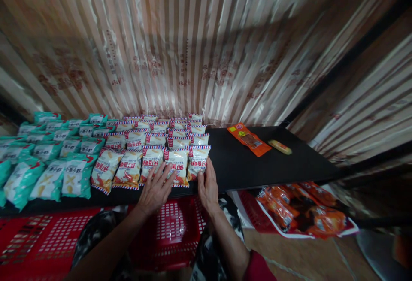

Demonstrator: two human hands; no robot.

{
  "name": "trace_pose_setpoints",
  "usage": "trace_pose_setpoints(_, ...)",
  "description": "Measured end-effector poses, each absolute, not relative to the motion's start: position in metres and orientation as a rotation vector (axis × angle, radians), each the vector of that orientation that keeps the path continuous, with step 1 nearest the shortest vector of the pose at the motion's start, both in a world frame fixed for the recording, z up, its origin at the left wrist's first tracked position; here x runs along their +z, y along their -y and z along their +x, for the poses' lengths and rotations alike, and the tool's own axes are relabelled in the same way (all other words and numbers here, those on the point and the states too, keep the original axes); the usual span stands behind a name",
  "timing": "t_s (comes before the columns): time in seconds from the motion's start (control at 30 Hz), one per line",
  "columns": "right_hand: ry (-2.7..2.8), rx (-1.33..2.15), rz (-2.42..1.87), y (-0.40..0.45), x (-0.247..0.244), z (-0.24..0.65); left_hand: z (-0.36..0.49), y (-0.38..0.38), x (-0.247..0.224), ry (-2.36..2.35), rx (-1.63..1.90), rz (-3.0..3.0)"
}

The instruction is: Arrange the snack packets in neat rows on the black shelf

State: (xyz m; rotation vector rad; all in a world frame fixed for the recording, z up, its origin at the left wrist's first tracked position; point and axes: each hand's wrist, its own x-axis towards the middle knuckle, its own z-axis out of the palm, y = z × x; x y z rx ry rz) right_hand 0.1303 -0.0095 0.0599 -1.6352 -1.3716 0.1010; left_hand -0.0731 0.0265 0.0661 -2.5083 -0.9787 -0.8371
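Rows of white snack bags with red lettering stand on the black shelf. My left hand rests with fingers spread against the front of two of them, a middle bag and its neighbour to the right. At the right end of the front row, my right hand lies along the side of the end bag, fingers stretched out and thumb on its front. Neither hand is wrapped round a bag. Teal-and-white snack bags fill the left part of the shelf.
On the shelf's right lie an orange packet and a small yellowish packet. Red plastic baskets sit below the front edge. An opened bag of orange packs is at lower right. Striped plastic sheeting hangs behind.
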Motion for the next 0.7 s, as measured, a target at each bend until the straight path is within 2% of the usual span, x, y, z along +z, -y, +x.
trace_pose_setpoints(0.4,1.153,0.416,-1.630,-0.009,0.084,0.165,-0.073,-0.026,0.065,0.952,-0.872,-2.508)
trace_pose_setpoints(0.7,1.127,0.598,-1.559,-0.026,0.077,0.167,-0.068,-0.024,0.068,0.938,-0.924,-2.458)
